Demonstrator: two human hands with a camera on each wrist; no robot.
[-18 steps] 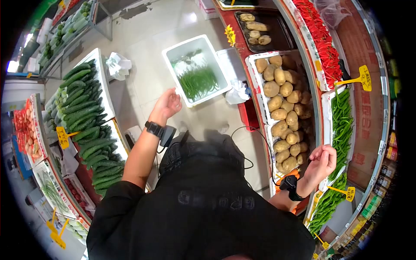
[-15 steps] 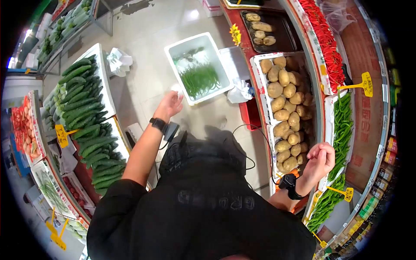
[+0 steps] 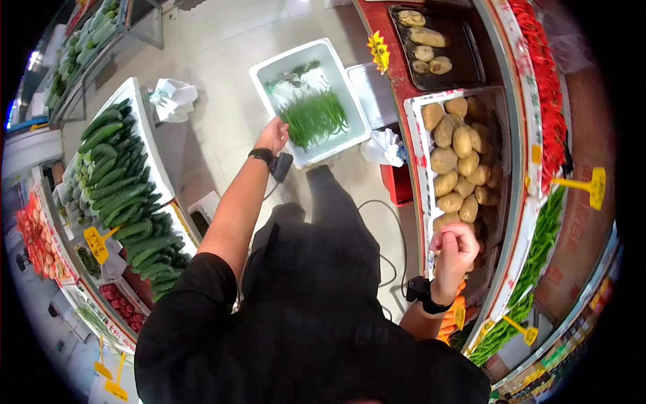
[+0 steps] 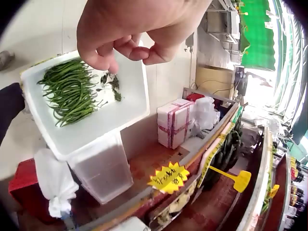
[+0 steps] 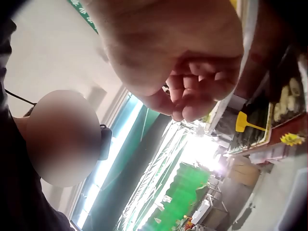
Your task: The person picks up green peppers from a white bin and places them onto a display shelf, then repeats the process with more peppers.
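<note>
Long green beans [image 3: 313,118] lie in a bundle in a white foam box [image 3: 289,55] on the floor, with darker bits of greenery at its far end. My left hand [image 3: 272,136] is at the box's left rim, fingertips close to the beans. In the left wrist view, the left hand [image 4: 139,31] overlaps the box's rim with fingers loosely bent and nothing visible in them. Over the potatoes [image 3: 462,151] on the right hangs my right hand [image 3: 455,250]. Its fingers [image 5: 192,96] curl loosely towards the palm, with nothing seen in them.
Cucumbers [image 3: 121,182] fill a stand at left. On the right stand a tray of muddy roots [image 3: 431,38], red chillies [image 3: 542,81], green peppers [image 3: 531,269] and carrots [image 3: 447,326]. White bags [image 3: 385,146] and a red bin [image 3: 397,185] sit beside the box. A cable runs near the legs.
My left hand has reached forward to the box's rim beside the beans. The right hand has moved inward, from beside the green peppers to over the potatoes. The head view has shifted slightly.
</note>
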